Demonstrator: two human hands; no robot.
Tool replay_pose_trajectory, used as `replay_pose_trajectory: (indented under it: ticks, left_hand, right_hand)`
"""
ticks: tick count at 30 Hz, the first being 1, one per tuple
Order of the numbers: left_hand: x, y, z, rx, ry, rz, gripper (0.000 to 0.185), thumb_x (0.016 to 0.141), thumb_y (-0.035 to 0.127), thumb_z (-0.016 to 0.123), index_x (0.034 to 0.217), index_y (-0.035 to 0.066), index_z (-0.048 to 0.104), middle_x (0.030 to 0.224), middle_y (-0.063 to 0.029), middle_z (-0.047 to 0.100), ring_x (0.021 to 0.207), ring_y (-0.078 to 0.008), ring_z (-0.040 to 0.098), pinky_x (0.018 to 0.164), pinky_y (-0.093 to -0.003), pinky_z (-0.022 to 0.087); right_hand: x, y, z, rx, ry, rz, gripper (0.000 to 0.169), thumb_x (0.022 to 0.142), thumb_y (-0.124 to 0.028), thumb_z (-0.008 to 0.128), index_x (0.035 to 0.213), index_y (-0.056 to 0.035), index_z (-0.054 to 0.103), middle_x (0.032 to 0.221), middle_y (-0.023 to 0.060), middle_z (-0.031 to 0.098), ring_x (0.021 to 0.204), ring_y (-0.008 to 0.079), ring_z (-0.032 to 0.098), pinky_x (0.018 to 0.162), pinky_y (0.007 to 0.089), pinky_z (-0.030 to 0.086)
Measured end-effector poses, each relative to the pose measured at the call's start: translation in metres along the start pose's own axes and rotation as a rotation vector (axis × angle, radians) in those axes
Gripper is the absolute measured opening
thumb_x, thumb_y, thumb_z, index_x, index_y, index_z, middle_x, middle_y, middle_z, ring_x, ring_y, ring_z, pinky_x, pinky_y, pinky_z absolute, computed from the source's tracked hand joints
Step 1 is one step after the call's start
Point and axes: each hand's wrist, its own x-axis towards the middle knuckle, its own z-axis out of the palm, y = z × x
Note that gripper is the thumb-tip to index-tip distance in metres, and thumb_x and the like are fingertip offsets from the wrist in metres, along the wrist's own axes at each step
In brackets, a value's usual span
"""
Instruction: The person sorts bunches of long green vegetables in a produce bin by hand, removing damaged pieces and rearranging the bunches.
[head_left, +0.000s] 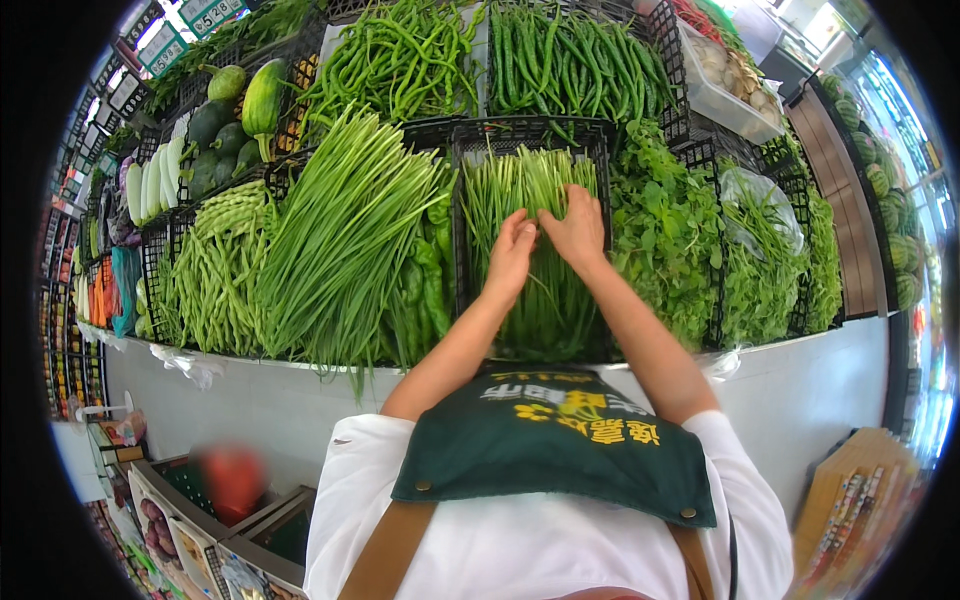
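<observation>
Garlic chives (536, 180) fill a black plastic crate (459, 142) in front of me. My left hand (513, 251) lies on the left part of them, fingers bent and pointing up the crate. Beside it, my right hand (579, 225) rests on the right part with its thumb and fingers spread. The two hands are close together near the middle; whether any stalks are gripped is unclear. A large loose pile of garlic chives (352, 240) lies left of the crate, partly over green peppers (431, 277).
Long green chillies (570, 60) and twisted green peppers (397, 56) lie behind. Leafy greens (664, 232) stand right of the crate, green beans (221, 277) further left. The display's front edge (300, 364) runs before my body. Bins stand at the lower left.
</observation>
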Motion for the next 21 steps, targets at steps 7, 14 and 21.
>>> replay_pose_trajectory:
  ticks: [7,14,21]
  left_hand:
    - [-0.003,-0.001,-0.008,-0.054,0.007,-0.042,0.053,0.098,0.030,0.042,0.141,0.003,0.028,0.126,-0.0116,0.048,0.112,-0.0202,0.051,0.093,-0.0331,0.042]
    - [-0.006,0.002,-0.010,-0.034,-0.004,0.084,0.034,0.093,0.026,0.055,0.118,0.004,0.048,0.109,-0.0046,0.052,0.104,-0.0142,0.050,0.091,-0.0305,0.040]
    - [-0.011,0.011,-0.003,-0.153,-0.045,0.174,0.031,0.089,0.008,0.058,0.117,0.002,0.046,0.105,-0.0049,0.058,0.096,-0.0110,0.054,0.084,-0.0250,0.043]
  right_hand:
    - [-0.018,-0.003,0.005,0.491,-0.041,0.110,0.066,0.074,-0.025,0.071,0.127,-0.0017,0.040,0.106,0.0179,0.054,0.099,0.0338,0.054,0.082,0.0405,0.044]
    - [-0.018,0.013,-0.010,0.578,-0.094,-0.002,0.040,0.081,-0.026,0.066,0.111,-0.0012,0.056,0.103,0.0097,0.057,0.092,0.0238,0.056,0.082,0.0332,0.043]
    - [-0.023,0.006,-0.036,1.093,-0.319,0.173,0.058,0.083,-0.030,0.069,0.126,-0.0007,0.043,0.105,0.0060,0.055,0.095,0.0138,0.051,0.086,0.0275,0.040]
